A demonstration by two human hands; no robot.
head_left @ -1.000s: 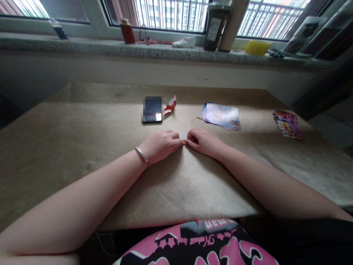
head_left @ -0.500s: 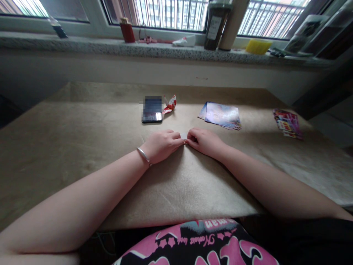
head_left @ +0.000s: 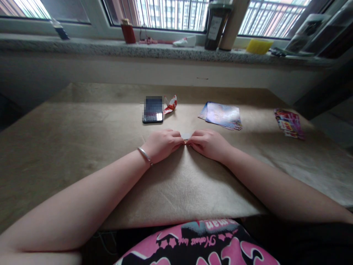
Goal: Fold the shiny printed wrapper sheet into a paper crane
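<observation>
A broad, tan, leather-look tabletop is spreading beneath a speckled grey stone windowsill, w/ a person's two bare forearms reaching in from the near edge. The L hand and R hand are meeting mid-table, fingers curled, nearly closed, tips almost touching. Beyond the R hand, a pile of glossy blue-purple rectangular cards is lying flat; a spread of pink-and-red printed cards is sitting far R. A black, flat, glass-faced phone is resting past the L hand, a crumpled red-and-white wrapper just beside it. Smallest — a tiny whitish-and-orange piece is sitting btwn the fingertips, apparently pinched from both sides; details too small to ID. Fine two-handed fingertip work appears to be underway — any next move is likely calling for a light, steady, even grip.
</observation>
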